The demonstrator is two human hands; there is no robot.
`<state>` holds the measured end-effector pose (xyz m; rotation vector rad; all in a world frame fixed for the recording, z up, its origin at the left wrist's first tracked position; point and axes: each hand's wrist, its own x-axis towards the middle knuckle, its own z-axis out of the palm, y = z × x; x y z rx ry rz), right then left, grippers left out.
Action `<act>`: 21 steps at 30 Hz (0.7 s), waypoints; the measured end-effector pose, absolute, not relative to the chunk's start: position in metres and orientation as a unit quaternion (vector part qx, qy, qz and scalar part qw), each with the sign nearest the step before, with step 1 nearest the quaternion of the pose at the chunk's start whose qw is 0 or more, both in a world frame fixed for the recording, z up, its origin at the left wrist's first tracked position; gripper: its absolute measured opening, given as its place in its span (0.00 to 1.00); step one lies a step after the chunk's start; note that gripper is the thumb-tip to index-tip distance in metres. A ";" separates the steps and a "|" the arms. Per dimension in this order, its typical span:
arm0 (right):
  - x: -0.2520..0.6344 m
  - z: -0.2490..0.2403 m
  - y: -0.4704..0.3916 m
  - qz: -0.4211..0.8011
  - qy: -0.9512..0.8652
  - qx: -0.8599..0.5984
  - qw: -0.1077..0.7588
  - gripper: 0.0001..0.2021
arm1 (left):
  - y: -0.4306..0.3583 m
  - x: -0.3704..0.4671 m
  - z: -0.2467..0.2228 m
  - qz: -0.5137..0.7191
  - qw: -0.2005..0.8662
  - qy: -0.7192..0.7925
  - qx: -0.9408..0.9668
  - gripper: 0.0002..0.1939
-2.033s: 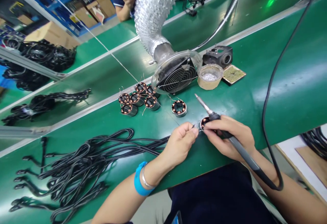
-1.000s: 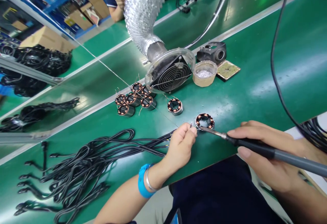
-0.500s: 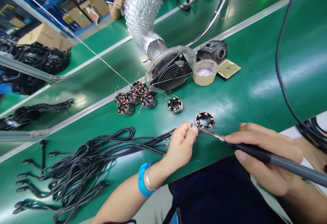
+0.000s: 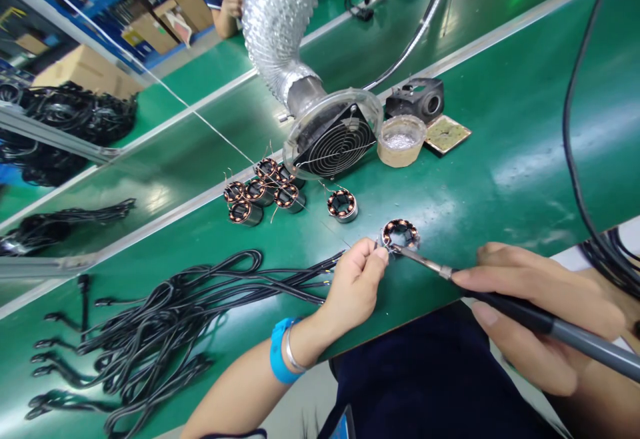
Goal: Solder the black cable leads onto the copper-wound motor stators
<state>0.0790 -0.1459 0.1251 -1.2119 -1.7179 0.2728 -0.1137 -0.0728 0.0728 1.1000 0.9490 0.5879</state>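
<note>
My left hand (image 4: pixel 353 282) is closed in a pinch at the near left edge of a copper-wound motor stator (image 4: pixel 414 233). Between its thumb and finger is a thin wire, mostly hidden by the fingertips. My right hand (image 4: pixel 555 299) grips a soldering iron (image 4: pixel 580 337) by its dark handle. The iron's metal tip points left and meets the stator's near rim, close to my left fingertips; exact contact is too small to tell. Black power cables (image 4: pixel 175 312) lie to the left, their stripped ends beside my left hand.
Another stator (image 4: pixel 343 207) stands behind, and several more are grouped farther left. A fume extractor (image 4: pixel 335 145) with a foil duct hangs over the green bench. Right of it are a round tub (image 4: pixel 401 142), a sponge tray (image 4: pixel 447 135) and a dark holder. A co-worker's hand (image 4: pixel 231 2) is across.
My right hand and the soldering iron have shifted slightly right and down, and the iron's black cord has swung right. My left hand stays in place.
</note>
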 end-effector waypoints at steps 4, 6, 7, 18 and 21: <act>0.079 0.124 -0.146 0.137 -0.701 -0.504 0.485 0.13 | -0.073 -0.114 0.073 0.266 0.711 0.425 0.493 0.21; 0.078 0.123 -0.144 0.140 -0.700 -0.504 0.487 0.14 | -0.073 -0.114 0.073 0.264 0.711 0.424 0.495 0.21; 0.078 0.122 -0.143 0.137 -0.698 -0.501 0.493 0.14 | -0.073 -0.114 0.073 0.262 0.711 0.425 0.496 0.21; 0.084 0.124 -0.136 0.114 -0.706 -0.495 0.494 0.14 | -0.073 -0.115 0.074 0.250 0.706 0.430 0.504 0.21; 0.084 0.125 -0.139 0.100 -0.713 -0.488 0.494 0.14 | -0.073 -0.116 0.074 0.248 0.706 0.430 0.505 0.21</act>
